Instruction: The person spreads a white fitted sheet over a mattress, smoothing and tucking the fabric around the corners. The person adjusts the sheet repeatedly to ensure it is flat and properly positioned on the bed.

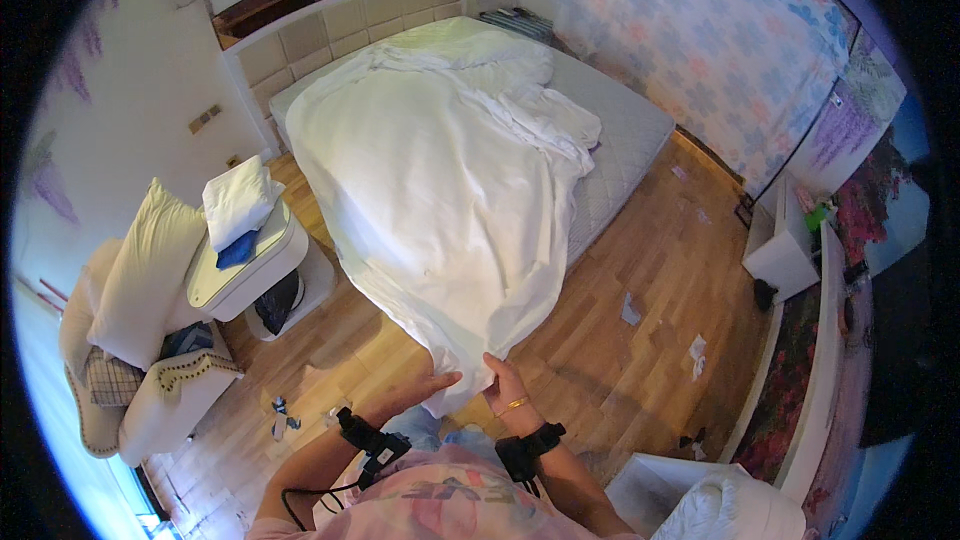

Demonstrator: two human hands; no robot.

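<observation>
A large white bed sheet (435, 172) lies loosely over a mattress (637, 116), wrinkled and bunched along its right side. Its near end is drawn off the bed towards my body. My left hand (427, 387) grips the sheet's near end, thumb on top and the other fingers mostly hidden. Close by on the right, my right hand (508, 384) pinches the same end between thumb and fingers. Between the two hands a flap of the cloth hangs down in front of my legs.
A padded headboard (345, 19) stands behind the bed. At left are a white bedside table (281, 255) with folded cloth (238, 199) and an armchair (176, 390) holding pillows (146, 277). Paper scraps (697, 356) litter the wooden floor. A white box (649, 484) and bundled bedding (727, 510) sit at lower right.
</observation>
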